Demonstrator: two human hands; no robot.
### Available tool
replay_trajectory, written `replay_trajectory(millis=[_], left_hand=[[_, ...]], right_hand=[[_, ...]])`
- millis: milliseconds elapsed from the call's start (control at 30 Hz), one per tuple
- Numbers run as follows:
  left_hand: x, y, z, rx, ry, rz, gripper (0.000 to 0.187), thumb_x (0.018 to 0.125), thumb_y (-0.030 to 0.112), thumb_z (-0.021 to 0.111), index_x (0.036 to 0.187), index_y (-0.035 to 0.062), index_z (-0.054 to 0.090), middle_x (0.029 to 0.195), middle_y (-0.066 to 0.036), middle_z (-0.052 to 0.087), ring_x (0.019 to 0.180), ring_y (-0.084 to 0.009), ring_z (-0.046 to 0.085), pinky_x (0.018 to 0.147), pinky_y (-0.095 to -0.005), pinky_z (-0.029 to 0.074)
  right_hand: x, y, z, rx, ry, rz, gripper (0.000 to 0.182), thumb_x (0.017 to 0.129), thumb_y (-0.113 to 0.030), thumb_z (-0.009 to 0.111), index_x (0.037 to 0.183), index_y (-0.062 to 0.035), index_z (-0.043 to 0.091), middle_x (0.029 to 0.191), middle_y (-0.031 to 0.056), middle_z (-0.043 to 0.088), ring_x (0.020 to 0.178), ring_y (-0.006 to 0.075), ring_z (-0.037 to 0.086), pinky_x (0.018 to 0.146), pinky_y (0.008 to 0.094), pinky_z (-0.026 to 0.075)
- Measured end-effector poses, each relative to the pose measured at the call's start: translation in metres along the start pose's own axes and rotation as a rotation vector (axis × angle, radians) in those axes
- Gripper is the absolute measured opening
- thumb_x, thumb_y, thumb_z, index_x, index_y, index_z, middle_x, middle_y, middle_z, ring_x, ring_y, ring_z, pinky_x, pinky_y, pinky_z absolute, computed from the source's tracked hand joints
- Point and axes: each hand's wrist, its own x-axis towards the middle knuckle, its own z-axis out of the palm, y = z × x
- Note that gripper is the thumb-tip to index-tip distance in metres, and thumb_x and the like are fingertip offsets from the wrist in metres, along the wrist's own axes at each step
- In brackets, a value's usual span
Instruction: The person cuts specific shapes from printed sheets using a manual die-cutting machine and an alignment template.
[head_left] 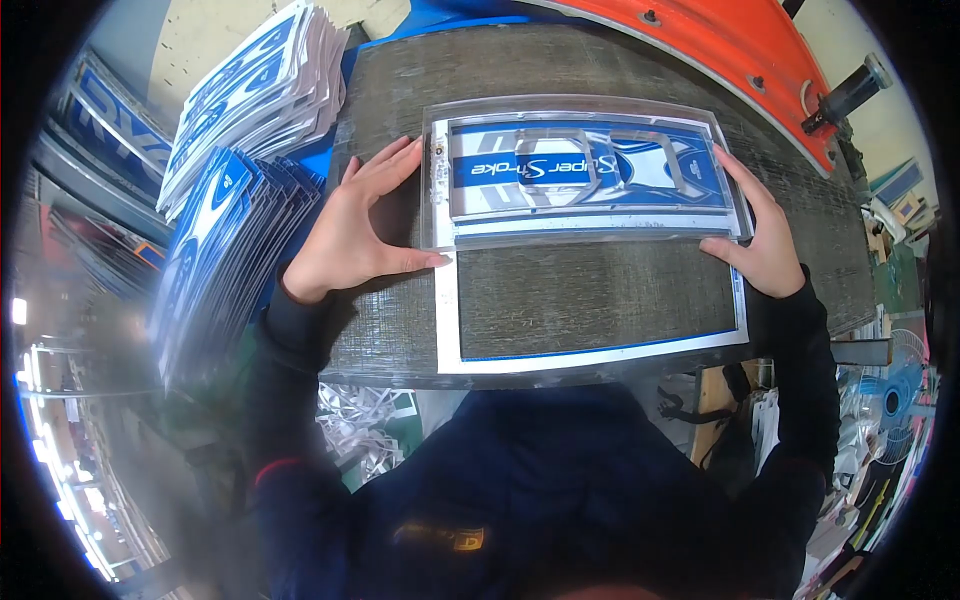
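Note:
A clear rectangular cutting die (pixel 585 222) with inner metal outlines lies over a blue and white printed sheet (pixel 490 170) on the dark worn board. My left hand (pixel 358 225) grips the die's left edge, thumb at the lower corner and fingers at the upper side. On the right edge, my right hand (pixel 755 225) holds it with the thumb near the lower corner and the fingers higher up. Below the die, the sheet's white border (pixel 600 358) frames a rectangular opening, through which the board shows.
Two stacks of printed sheets, one upper (pixel 250 90) and one lower (pixel 225 240), stand at the left. An orange-red machine part (pixel 720 50) with a black handle (pixel 850 95) crosses the upper right. The dark board (pixel 400 330) ends just before my body. A blue fan (pixel 895 398) is at the right.

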Motion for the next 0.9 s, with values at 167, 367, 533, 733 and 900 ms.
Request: replay_trajectory(millis=[167, 367, 533, 733, 900], left_hand=[[0.0010, 0.0010, -0.0004, 0.003, -0.007, -0.004, 0.113, 0.057, 0.044, 0.093, 0.150, 0.0039, 0.044, 0.154, -0.020, 0.044, 0.150, -0.0343, 0.031, 0.121, -0.0604, 0.008], [0.0006, 0.0030, -0.0022, 0.032, -0.017, 0.013, 0.112, 0.059, 0.042, 0.094, 0.150, 0.0004, 0.043, 0.155, -0.016, 0.045, 0.150, -0.0330, 0.029, 0.119, -0.0650, 0.008], [-0.0015, 0.0011, -0.0019, 0.027, -0.014, 0.026, 0.111, 0.062, 0.048, 0.091, 0.149, -0.0015, 0.044, 0.154, -0.019, 0.044, 0.150, -0.0339, 0.029, 0.119, -0.0639, 0.009], [-0.0017, -0.0004, -0.0016, -0.013, -0.010, 0.011, 0.111, 0.064, 0.054, 0.089, 0.147, -0.0049, 0.044, 0.153, -0.022, 0.044, 0.151, -0.0332, 0.028, 0.119, -0.0638, 0.009], [-0.0015, 0.0010, -0.0020, 0.009, -0.029, 0.015, 0.111, 0.066, 0.056, 0.088, 0.148, -0.0035, 0.043, 0.155, -0.022, 0.042, 0.151, -0.0329, 0.027, 0.119, -0.0638, 0.008]], right_hand=[[-0.0005, 0.0021, 0.0015, -0.016, 0.011, 0.000, 0.098, 0.066, -0.024, 0.089, 0.152, -0.0130, 0.043, 0.149, 0.0195, 0.048, 0.137, 0.0362, 0.047, 0.115, 0.0457, 0.035], [0.0002, -0.0019, -0.0018, 0.007, -0.007, -0.004, 0.097, 0.066, -0.022, 0.089, 0.152, -0.0124, 0.043, 0.149, 0.0192, 0.048, 0.137, 0.0361, 0.047, 0.115, 0.0448, 0.035], [0.0003, -0.0044, -0.0043, -0.003, -0.017, -0.011, 0.097, 0.068, -0.024, 0.089, 0.152, -0.0141, 0.043, 0.149, 0.0191, 0.048, 0.138, 0.0359, 0.046, 0.116, 0.0446, 0.034], [-0.0010, -0.0012, -0.0039, -0.026, -0.020, -0.024, 0.097, 0.069, -0.026, 0.089, 0.153, -0.0163, 0.042, 0.151, 0.0196, 0.046, 0.140, 0.0360, 0.044, 0.117, 0.0451, 0.033], [-0.0002, -0.0013, -0.0036, -0.028, -0.012, -0.046, 0.096, 0.070, -0.027, 0.089, 0.153, -0.0162, 0.041, 0.151, 0.0202, 0.046, 0.140, 0.0362, 0.043, 0.117, 0.0454, 0.033]])
